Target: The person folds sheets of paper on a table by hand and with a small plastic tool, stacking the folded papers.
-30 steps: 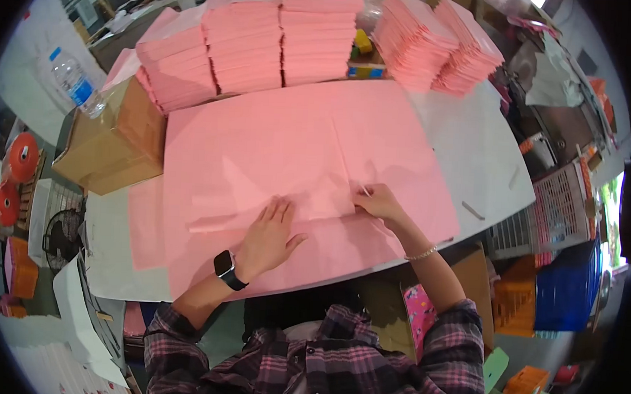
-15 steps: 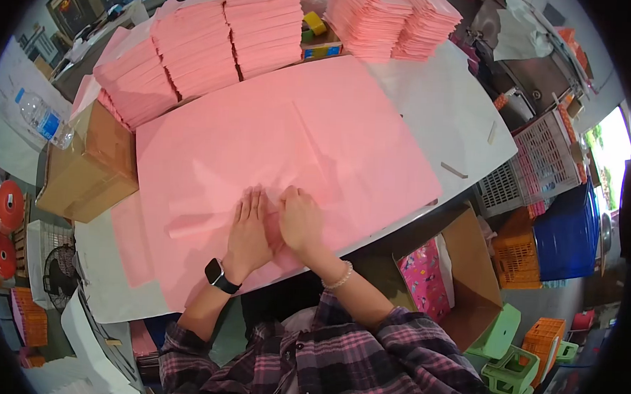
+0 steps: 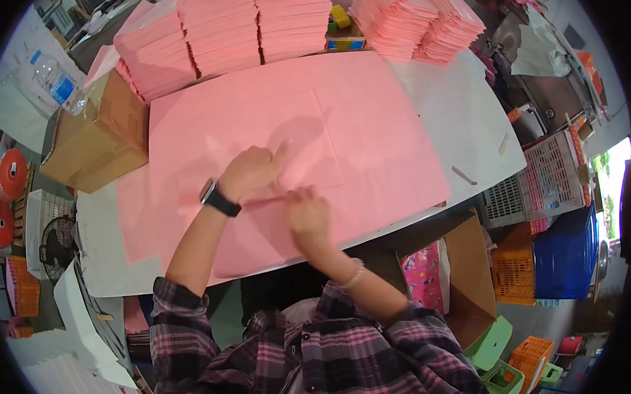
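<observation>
My left hand [image 3: 251,169], with a black watch at the wrist, is over the middle of a folded pink paper sheet [image 3: 316,144]. One digit points up and away; the others bend down and are partly hidden, so its grip is unclear. Nearer to me, my right hand [image 3: 309,216], wearing a beaded bracelet, has its fingers curled together at the near edge of the folded sheet, apparently pinching it. A narrow flap stretches left from the hands. Beneath it all lies a wide pink sheet [image 3: 395,144] on the white table [image 3: 466,126].
Tall stacks of pink paper [image 3: 220,34] line the far side, with more stacks [image 3: 400,25] at far right. On the left are a cardboard box [image 3: 107,135] and a water bottle [image 3: 56,80]. An open carton [image 3: 467,274] stands below the table's right front edge.
My left hand has lifted from lying flat and moved up and away from me. My right hand has shifted slightly nearer and right, to the folded sheet's near edge. The camera view has shifted slightly.
</observation>
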The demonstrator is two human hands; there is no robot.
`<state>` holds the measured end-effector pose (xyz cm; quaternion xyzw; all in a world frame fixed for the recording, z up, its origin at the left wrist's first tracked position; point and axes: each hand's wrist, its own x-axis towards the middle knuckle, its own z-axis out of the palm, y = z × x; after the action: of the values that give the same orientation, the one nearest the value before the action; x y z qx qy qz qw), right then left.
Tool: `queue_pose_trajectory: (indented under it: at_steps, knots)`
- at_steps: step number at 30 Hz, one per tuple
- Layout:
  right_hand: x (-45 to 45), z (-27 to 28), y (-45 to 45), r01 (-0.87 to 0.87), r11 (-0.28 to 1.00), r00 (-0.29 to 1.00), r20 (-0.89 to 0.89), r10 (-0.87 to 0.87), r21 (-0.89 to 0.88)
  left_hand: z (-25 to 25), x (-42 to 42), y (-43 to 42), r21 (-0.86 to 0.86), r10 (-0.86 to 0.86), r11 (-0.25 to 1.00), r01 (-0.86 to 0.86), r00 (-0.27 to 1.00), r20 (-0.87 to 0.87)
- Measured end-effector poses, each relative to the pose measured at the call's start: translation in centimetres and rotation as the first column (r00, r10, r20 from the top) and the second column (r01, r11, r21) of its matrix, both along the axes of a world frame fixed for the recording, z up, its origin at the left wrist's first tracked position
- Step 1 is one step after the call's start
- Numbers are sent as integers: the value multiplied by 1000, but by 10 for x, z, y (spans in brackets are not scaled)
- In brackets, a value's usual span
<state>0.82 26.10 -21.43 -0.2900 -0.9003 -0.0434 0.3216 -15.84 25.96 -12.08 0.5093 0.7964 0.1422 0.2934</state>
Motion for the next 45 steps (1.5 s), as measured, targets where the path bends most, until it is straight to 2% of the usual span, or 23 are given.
queue_pose_trajectory:
  at_steps: [2,4,5,6,7,10,12,13,14,15,16,18,20,22,24,32,33,36,37,39,40,43,45]
  knots:
    - [-38,-9,-39,-125,985,992,-3,125,-122,0,-8,12,-30,-5,1000,5,1000,-2]
    - [-94,-44,-87,-236,813,870,257,421,-532,1,-6,20,-93,-37,995,37,999,3]
    - [-113,-61,-114,-500,596,797,-65,600,-628,2,-3,20,-95,-34,995,34,999,2]
    - [-120,-71,-134,-728,324,625,-392,675,-605,4,1,18,-118,-95,988,98,995,26]
    - [-113,-63,-145,-734,322,619,-393,680,-599,8,4,15,-135,-155,978,160,987,49]
    - [-73,18,-145,-855,-158,208,-606,768,-494,-31,6,2,1,-297,955,297,954,33]
    - [-32,20,-112,-703,-81,43,-157,987,-707,-45,22,-10,-141,-434,896,422,898,-67]
    - [-8,35,-87,-610,-28,148,-148,978,-792,-59,32,-25,-119,-424,903,413,902,-80]
    - [16,52,-60,-503,21,253,-124,959,-864,-75,45,-42,73,-271,953,293,938,-215]
    - [34,60,-30,-594,130,354,-113,928,-794,-84,55,-53,275,-91,944,181,946,-310]
    - [47,69,-4,-665,243,451,-120,884,-707,-86,59,-58,297,-81,938,178,947,-310]
    - [64,94,35,-575,549,676,26,736,-607,-81,64,-66,281,-98,942,184,951,-294]
    - [65,95,69,-374,783,792,268,548,-497,-82,68,-68,284,-116,937,202,949,-293]
    - [60,80,95,-435,806,768,302,565,-401,-85,73,-66,351,-35,927,134,961,-276]
    - [54,63,116,-562,792,703,368,609,-238,-86,74,-65,389,5,915,103,964,-265]
    - [49,46,125,-665,746,584,598,548,-35,-78,73,-71,416,6,900,131,949,-314]
    - [49,51,118,-666,745,580,602,550,-39,-75,72,-72,413,-8,901,132,958,-288]
    - [50,64,85,-369,883,695,544,470,-292,-68,66,-85,408,-27,905,120,974,-226]
    - [50,70,70,-372,880,688,549,475,-295,-68,61,-95,381,-95,906,184,966,-242]
    - [54,84,46,-214,603,701,309,643,-768,-70,51,-109,325,-240,889,323,932,-270]
    - [56,93,45,-210,604,701,313,641,-768,-71,46,-113,327,-241,888,323,933,-267]
    - [45,115,53,-190,-58,660,-171,731,-980,-75,36,-137,370,-313,784,499,832,-458]
    - [46,107,82,-417,50,625,-246,741,-908,-71,34,-141,422,-299,791,443,882,-365]
